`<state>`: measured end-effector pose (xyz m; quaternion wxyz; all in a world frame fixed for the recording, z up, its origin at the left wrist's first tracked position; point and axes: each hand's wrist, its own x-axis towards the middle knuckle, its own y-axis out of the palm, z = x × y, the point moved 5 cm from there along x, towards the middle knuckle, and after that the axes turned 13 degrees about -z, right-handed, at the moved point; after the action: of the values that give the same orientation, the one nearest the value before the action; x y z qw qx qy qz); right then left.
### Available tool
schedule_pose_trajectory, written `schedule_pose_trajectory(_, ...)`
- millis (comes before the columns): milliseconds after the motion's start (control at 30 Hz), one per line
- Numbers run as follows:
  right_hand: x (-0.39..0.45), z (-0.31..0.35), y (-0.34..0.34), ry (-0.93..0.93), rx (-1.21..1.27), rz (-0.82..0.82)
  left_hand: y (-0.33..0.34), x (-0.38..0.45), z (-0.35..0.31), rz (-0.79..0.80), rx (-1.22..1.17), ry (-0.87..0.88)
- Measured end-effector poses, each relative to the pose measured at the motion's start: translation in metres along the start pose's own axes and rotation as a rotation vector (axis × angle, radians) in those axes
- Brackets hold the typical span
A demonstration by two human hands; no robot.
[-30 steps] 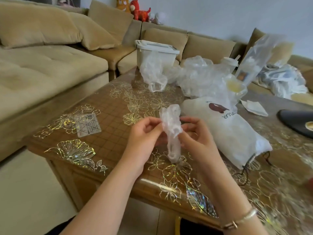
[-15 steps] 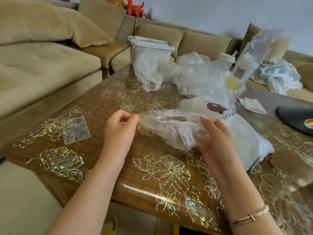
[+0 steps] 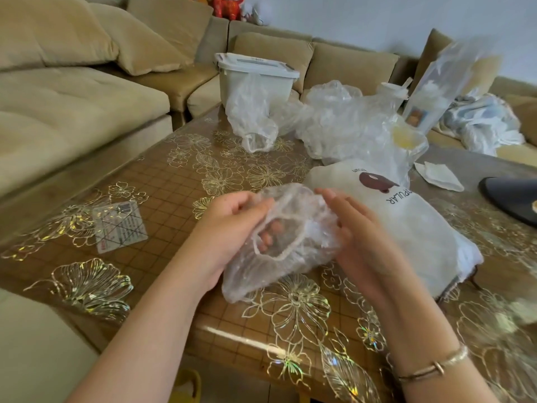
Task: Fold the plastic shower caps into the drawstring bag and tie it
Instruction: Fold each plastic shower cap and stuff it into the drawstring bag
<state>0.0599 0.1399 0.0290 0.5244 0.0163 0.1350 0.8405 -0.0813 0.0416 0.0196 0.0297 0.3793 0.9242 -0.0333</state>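
Left hand (image 3: 229, 228) grips shower cap (image 3: 290, 251); right hand (image 3: 360, 242) flat.

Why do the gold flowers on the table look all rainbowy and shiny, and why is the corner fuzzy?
Head view: light glints rainbow-like off the gold flowers on the glossy table; the lower right corner is smeared by motion blur; the shower cap stays fairly sharp.

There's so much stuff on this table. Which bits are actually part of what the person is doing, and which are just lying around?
Part of the job:
shower cap, held by left hand and right hand
drawstring bag
loose plastic pile

Just lying about:
lidded white bin
small card
dark object at the right edge
folded tissue
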Motion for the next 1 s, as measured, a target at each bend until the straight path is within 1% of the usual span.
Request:
schedule_pose_trajectory(67, -0.002, -0.006, 0.0, 0.071, -0.013, 0.008, -0.008, 0.004, -0.006, -0.11, -0.07, 0.122)
schedule_pose_trajectory(100, -0.005, -0.009, 0.001, 0.106, -0.02, 0.018, -0.009, 0.003, -0.01, -0.139, -0.087, 0.176)
schedule_pose_trajectory(167, -0.009, -0.014, 0.006, 0.137, -0.059, 0.052, -0.009, -0.001, -0.014, -0.151, -0.117, 0.243)
schedule_pose_trajectory(233, -0.009, -0.017, 0.009, 0.127, -0.06, 0.031, -0.007, -0.005, -0.017, -0.156, -0.116, 0.292)
schedule_pose_trajectory(300, -0.009, -0.017, 0.009, 0.103, -0.021, -0.054, -0.01, -0.008, -0.016, -0.212, -0.065, 0.341)
schedule_pose_trajectory(367, -0.006, -0.014, 0.004, 0.052, -0.03, -0.191, -0.017, -0.007, -0.014, -0.335, 0.018, 0.399)
schedule_pose_trajectory(467, -0.003, -0.008, -0.009, -0.065, -0.18, -0.378, -0.032, -0.004, -0.014, -0.477, 0.12, 0.445)
schedule_pose_trajectory(533, -0.002, 0.001, -0.015, -0.179, -0.327, -0.423, -0.04, -0.002, -0.013, -0.52, 0.195, 0.443)
schedule_pose_trajectory(600, -0.002, 0.009, -0.018, -0.267, -0.49, -0.42, -0.045, 0.001, -0.011, -0.526, 0.272, 0.419)
schedule_pose_trajectory(667, -0.002, 0.006, -0.019, -0.223, -0.603, -0.366, -0.048, 0.004, -0.006, -0.5, 0.35, 0.361)
schedule_pose_trajectory(733, -0.001, -0.004, -0.019, -0.093, -0.592, -0.268, -0.049, 0.006, -0.003, -0.462, 0.378, 0.282)
schedule_pose_trajectory(767, -0.001, -0.008, -0.018, -0.037, -0.565, -0.227, -0.048, 0.006, -0.002, -0.44, 0.349, 0.23)
schedule_pose_trajectory(833, -0.001, -0.011, -0.016, 0.016, -0.522, -0.203, -0.047, 0.006, 0.0, -0.386, 0.273, 0.125)
schedule_pose_trajectory(933, 0.0, -0.01, -0.014, 0.001, -0.484, -0.247, -0.048, 0.005, 0.0, -0.339, 0.202, 0.053)
schedule_pose_trajectory(1000, 0.001, -0.01, -0.014, -0.043, -0.481, -0.29, -0.047, 0.003, 0.001, -0.323, 0.226, 0.092)
